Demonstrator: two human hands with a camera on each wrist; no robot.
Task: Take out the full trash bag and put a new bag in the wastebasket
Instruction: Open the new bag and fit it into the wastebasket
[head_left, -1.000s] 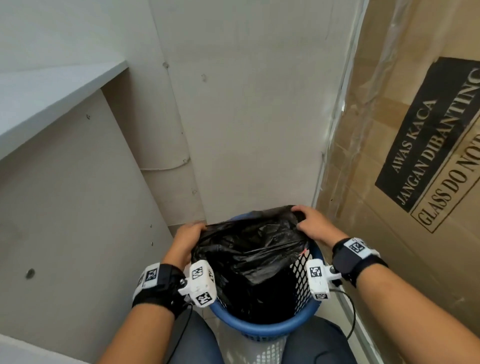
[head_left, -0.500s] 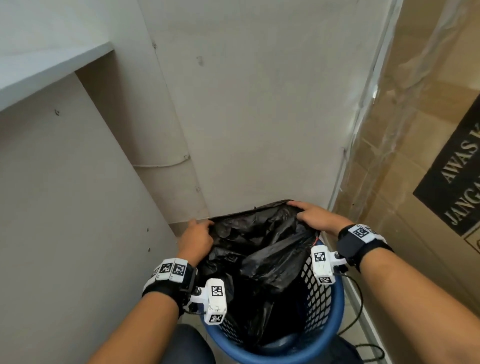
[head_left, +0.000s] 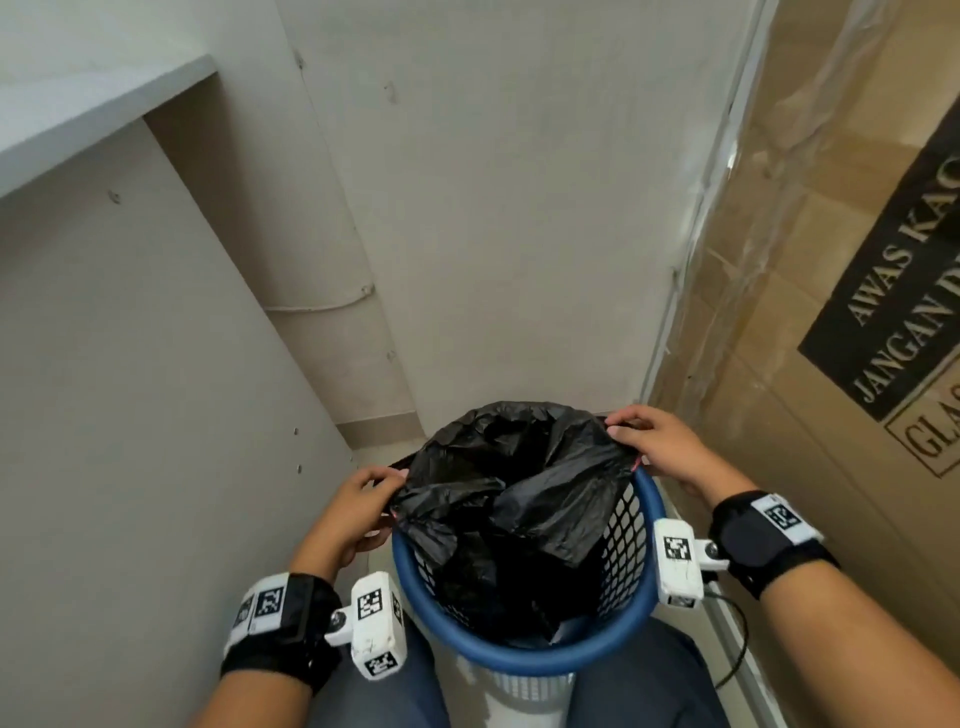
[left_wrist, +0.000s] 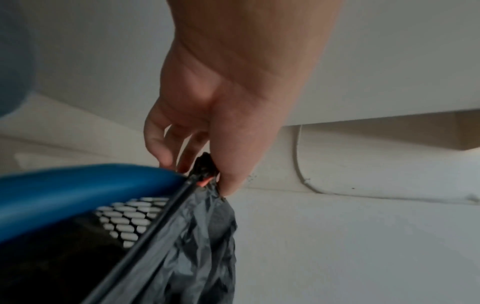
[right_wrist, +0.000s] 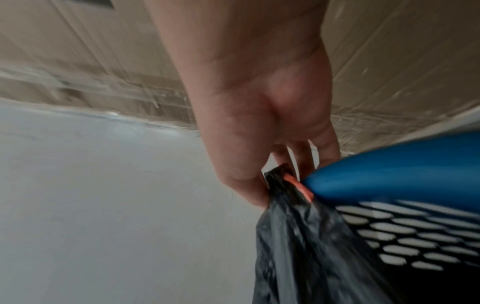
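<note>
On the left, the left hand (head_left: 358, 512) pinches the gathered edge of the thin, crinkled black plastic trash bag (head_left: 524, 499) between thumb and fingers, right at the rim of the blue-rimmed mesh plastic wastebasket (head_left: 530, 660), with a sliver of the orange drawstring (left_wrist: 203, 182) peeking out at the pinch. The bag sits in the basket, its mouth stretched between the two hands, far edge draped over the back rim, near side slumped inside. Over on the right, the right hand (head_left: 657, 449) is clamped on the opposite edge the same way, thumb against fingers, orange tape showing there too. So what could go wrong? That film looks thin, and both grips are small pinches on bunched plastic, so I'd judge a hard tug over the rim could tear the hem or slip it free. The basket looks light and stands in a tight corner between the pale grey panel (head_left: 156, 415) on the left and the film-wrapped brown cardboard carton (head_left: 831, 312) on the right, so a one-sided pull could tip or drag it, and an elbow could catch the carton, whose printed label warns of glass. Now the unknowns: the bag's inside is one dark mass, so what lies under it can't be made out. The near rim runs down to the person's knees, the basket's foot is cut off, and both wrist views are blurred, so whether the drawstring itself is gripped I cannot tell.
</note>
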